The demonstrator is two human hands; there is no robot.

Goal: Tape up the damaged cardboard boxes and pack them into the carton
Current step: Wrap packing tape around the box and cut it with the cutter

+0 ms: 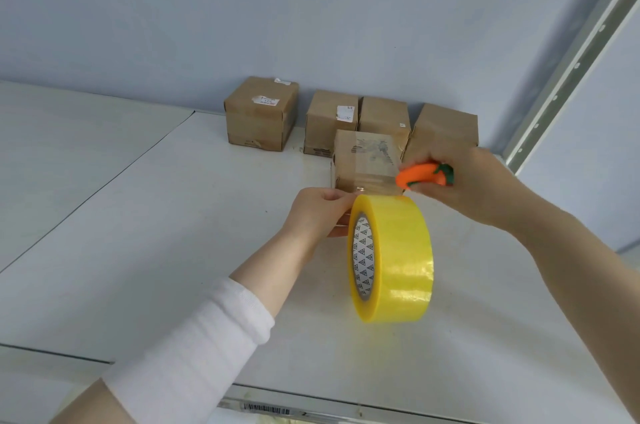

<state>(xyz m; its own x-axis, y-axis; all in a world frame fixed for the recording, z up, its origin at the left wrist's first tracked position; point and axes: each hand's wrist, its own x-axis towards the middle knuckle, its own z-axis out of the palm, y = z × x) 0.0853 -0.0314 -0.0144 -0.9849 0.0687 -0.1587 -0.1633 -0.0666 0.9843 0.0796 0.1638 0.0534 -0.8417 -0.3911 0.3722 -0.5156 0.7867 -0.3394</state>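
Observation:
A small cardboard box (367,160) stands mid-table with clear tape across its top and front. A strip of that tape runs down to a big yellow tape roll (393,259), which hangs on edge in front of the box. My left hand (320,212) pinches the tape at the roll's top left. My right hand (464,184) holds an orange carrot-shaped cutter (420,174) against the box's front right corner. Several more cardboard boxes stand behind: one apart at the left (261,114), two side by side (330,120) (382,117), one at the right (445,127).
The white table (156,233) has a seam running diagonally at the left and a front edge with a barcode label (266,409). A pale blue wall rises behind the boxes. A perforated metal upright (568,67) slants at the right.

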